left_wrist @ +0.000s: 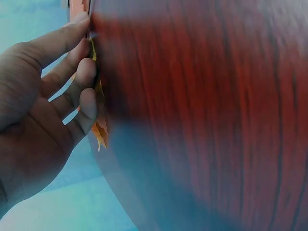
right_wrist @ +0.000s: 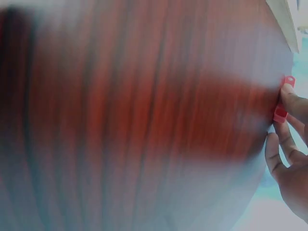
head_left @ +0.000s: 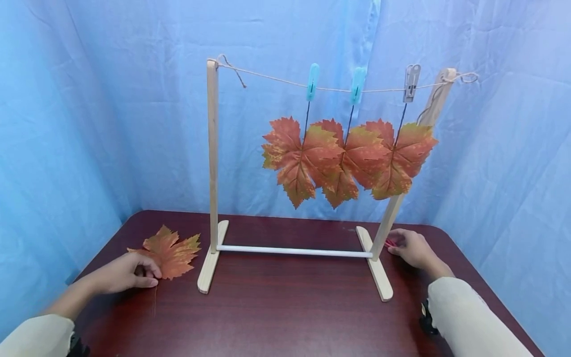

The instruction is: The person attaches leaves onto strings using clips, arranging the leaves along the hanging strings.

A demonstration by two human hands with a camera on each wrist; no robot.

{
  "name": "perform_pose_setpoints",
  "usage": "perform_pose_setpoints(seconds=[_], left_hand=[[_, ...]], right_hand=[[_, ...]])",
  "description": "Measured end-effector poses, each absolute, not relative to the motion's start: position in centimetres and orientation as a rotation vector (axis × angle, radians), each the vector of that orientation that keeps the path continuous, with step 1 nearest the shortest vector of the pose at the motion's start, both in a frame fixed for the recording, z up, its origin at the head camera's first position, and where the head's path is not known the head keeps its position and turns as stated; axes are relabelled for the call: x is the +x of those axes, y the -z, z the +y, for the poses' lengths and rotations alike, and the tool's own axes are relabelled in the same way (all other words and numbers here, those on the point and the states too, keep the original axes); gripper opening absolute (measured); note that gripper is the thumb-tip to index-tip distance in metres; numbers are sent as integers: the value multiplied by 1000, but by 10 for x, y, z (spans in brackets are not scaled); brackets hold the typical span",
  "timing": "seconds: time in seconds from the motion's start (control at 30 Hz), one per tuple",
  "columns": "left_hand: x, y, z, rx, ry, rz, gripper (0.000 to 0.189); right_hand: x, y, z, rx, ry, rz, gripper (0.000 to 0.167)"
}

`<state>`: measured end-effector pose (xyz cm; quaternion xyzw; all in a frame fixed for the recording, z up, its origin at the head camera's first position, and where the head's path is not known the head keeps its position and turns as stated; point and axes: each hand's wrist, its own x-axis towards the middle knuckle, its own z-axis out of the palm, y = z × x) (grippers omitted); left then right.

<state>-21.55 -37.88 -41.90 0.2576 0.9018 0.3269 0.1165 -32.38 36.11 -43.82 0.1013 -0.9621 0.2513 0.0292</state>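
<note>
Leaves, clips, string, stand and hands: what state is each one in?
String: tied at both ends, sagging slightly
Wooden stand: upright
Blue clips: both closed on the string
Grey clip: closed on the string
Hanging leaves: three, clipped up, overlapping
Loose leaf: not clipped up
Left hand: pinching the loose leaf
Red clip: open or closed, can't tell
Right hand: holding the red clip

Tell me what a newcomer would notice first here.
Probably the three overlapping orange-red leaves, clipped along a string across the wooden frame. Then the left hand, holding another leaf left of the frame, and the right hand, pinching a red clothespin right of it.
</note>
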Motion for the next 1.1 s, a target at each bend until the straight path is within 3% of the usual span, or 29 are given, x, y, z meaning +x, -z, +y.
perform_pose_setpoints(seconds=[0.3, 0.67, 1.1], left_hand=[[-217, 420, -359, 844, -882, 2702, 5], [-221, 417, -347, 848, -920, 2601, 12], [-228, 414, -330, 877, -902, 2550, 8]], right_hand=[[-320, 430, 388, 386, -778, -3057, 43], [-320, 431, 382, 340, -763, -3061, 52], [-322, 432, 373, 323, -776, -3053, 45]])
